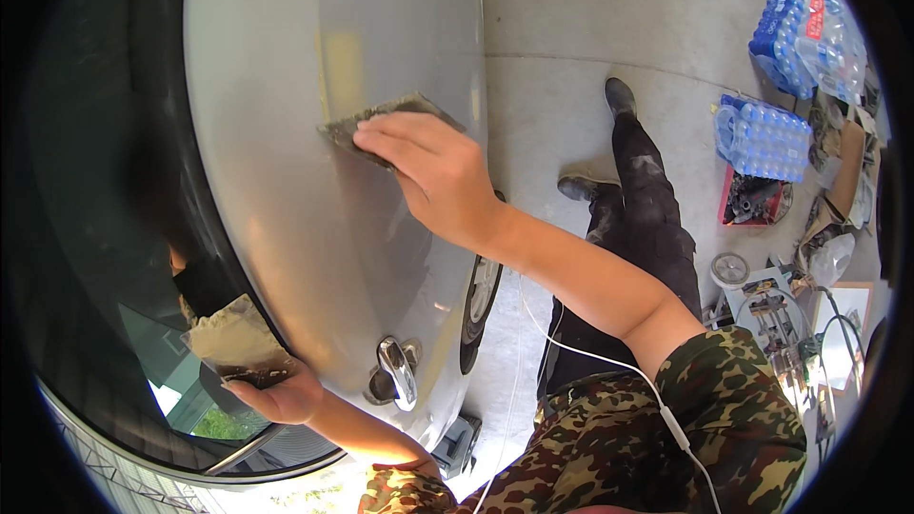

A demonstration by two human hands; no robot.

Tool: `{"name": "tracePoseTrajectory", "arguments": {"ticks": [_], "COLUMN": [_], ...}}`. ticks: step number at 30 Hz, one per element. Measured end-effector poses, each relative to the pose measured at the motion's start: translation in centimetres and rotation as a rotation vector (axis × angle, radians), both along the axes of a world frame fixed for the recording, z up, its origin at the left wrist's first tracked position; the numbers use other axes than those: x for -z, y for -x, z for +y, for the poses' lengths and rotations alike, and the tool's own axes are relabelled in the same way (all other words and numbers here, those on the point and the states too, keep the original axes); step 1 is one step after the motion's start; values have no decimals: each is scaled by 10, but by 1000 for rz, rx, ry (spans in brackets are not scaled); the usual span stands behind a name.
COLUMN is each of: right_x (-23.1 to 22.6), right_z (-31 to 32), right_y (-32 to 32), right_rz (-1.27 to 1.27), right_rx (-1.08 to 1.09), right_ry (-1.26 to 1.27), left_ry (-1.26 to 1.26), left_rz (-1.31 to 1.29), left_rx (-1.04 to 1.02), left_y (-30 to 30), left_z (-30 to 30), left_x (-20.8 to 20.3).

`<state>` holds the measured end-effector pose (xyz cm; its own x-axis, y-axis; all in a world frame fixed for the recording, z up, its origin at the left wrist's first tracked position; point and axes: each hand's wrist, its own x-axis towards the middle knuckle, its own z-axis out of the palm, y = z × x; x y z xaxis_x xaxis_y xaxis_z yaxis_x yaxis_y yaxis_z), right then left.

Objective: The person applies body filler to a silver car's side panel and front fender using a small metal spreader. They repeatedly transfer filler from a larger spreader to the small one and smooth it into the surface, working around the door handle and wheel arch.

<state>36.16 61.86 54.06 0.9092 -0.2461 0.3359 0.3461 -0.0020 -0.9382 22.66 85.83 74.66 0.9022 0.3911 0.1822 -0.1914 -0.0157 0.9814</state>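
Observation:
My right hand [433, 167] grips a thin, dark, putty-smeared spreader [345, 135] against the silver car panel [276, 133]. Just beyond the spreader, a pale yellow filler patch [343, 67] shows on the panel. Lower left, my left hand [281, 395] holds a flat scraper plate [233, 338] coated with pale putty, in front of the dark window. The thumb lies along its lower edge, while the other fingers are mostly hidden beneath. Between my forearms a chrome door handle [400, 376] sticks out from the car.
Dark car window glass [105, 228] runs down the left. Across the concrete floor [552, 19] stand shrink-wrapped bottle packs [766, 138], a red box [747, 200] of small parts and metal equipment [771, 324]. A white cable [609, 359] hangs across my front.

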Motion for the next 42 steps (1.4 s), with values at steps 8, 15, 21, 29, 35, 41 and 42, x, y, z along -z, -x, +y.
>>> {"name": "tracePoseTrajectory", "arguments": {"ticks": [8, 15, 21, 29, 35, 41, 42], "right_x": [-21, -73, -84, -48, -17, -10, -10], "right_z": [-61, -126, -133, -144, -129, -57, -47], "right_y": [16, 27, 31, 45, 29, -57, -66], "right_rz": [425, 599, 523, 340, 144, -159, -194], "right_rx": [-220, -497, -558, -688, -254, 197, 232], "right_ry": [-413, -822, -393, 138, 493, 449, 443], "left_ry": [244, 445, 511, 494, 477, 519, 548], "left_rz": [231, 329, 406, 469, 344, 284, 274], "left_rx": [9, 164, 122, 88, 71, 115, 111], "left_y": [-11, -25, -28, -21, -9, 15, 19], "left_z": [-105, -159, -161, -150, -146, -143, -140], "left_x": [77, 143, 146, 145, 134, 118, 117]}}
